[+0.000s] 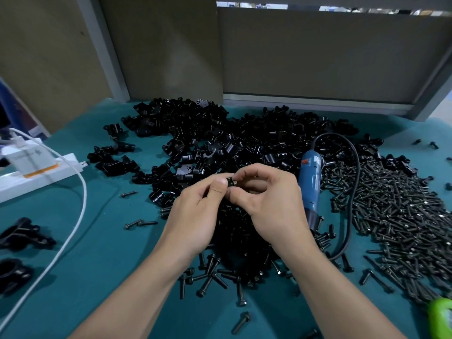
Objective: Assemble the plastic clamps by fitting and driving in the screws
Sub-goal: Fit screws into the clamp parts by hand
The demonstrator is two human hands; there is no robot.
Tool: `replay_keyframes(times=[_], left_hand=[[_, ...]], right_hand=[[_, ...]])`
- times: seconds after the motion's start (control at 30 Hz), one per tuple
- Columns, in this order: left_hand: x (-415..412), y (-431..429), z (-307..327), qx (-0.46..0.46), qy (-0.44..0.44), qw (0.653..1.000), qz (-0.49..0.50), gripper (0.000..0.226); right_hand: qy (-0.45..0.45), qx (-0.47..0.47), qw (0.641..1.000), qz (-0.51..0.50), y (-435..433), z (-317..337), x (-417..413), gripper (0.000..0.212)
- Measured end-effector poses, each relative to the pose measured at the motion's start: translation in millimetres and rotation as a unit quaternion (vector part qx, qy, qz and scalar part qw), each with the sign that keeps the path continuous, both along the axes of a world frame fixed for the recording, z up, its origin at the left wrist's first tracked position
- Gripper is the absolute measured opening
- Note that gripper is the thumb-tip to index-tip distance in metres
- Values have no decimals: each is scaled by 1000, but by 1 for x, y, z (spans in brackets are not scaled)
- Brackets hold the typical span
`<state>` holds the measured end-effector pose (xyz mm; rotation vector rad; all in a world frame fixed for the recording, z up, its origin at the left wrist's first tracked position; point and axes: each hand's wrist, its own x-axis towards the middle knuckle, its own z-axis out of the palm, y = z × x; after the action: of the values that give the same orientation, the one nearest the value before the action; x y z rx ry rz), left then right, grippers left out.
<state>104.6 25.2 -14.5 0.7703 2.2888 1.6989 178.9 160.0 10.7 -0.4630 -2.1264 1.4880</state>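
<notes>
My left hand (195,211) and my right hand (266,201) meet over the middle of the table and together pinch a small black part (230,181) with a screw head showing; most of it is hidden by my fingers. A big pile of black plastic clamp halves (220,133) lies behind my hands. Black screws (403,216) are heaped at the right and scattered below my wrists (215,275). A blue electric screwdriver (310,182) lies on the table just right of my right hand, its black cord (352,192) looping round.
Two assembled black clamps (22,236) sit at the left edge. A white power strip (36,172) with a charger and white cable (80,206) lies at the left. A green object (440,316) shows at the bottom right corner. Grey partition panels (318,57) close the back of the teal table (110,253).
</notes>
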Motion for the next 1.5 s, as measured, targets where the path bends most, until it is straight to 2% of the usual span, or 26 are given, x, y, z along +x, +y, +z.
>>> replay_keyframes(times=[0.13, 0.27, 0.43, 0.7, 0.93, 1.23, 1.5], left_hand=[[-3, 2, -1, 4, -10, 1000, 5, 34], [-5, 2, -1, 79, -96, 992, -14, 30], [-3, 3, 1, 112, -119, 986, -10, 17], [1, 5, 8, 193, -153, 968, -52, 23], [2, 6, 3, 165, -117, 978, -51, 19], [0, 3, -2, 49, 13, 998, -45, 27], [1, 1, 3, 8, 37, 999, -35, 19]], right_hand=[[20, -7, 1000, 16, 1, 1, -1, 19], [36, -44, 997, 48, 4, 0, -1, 20], [43, -57, 997, 44, 6, -2, -2, 21], [55, -32, 995, 70, 12, 5, -2, 23], [4, 47, 998, 43, 19, 14, 1, 19], [2, 88, 996, 30, 16, 17, 4, 19], [-1, 134, 991, 22, 9, 15, 5, 18]])
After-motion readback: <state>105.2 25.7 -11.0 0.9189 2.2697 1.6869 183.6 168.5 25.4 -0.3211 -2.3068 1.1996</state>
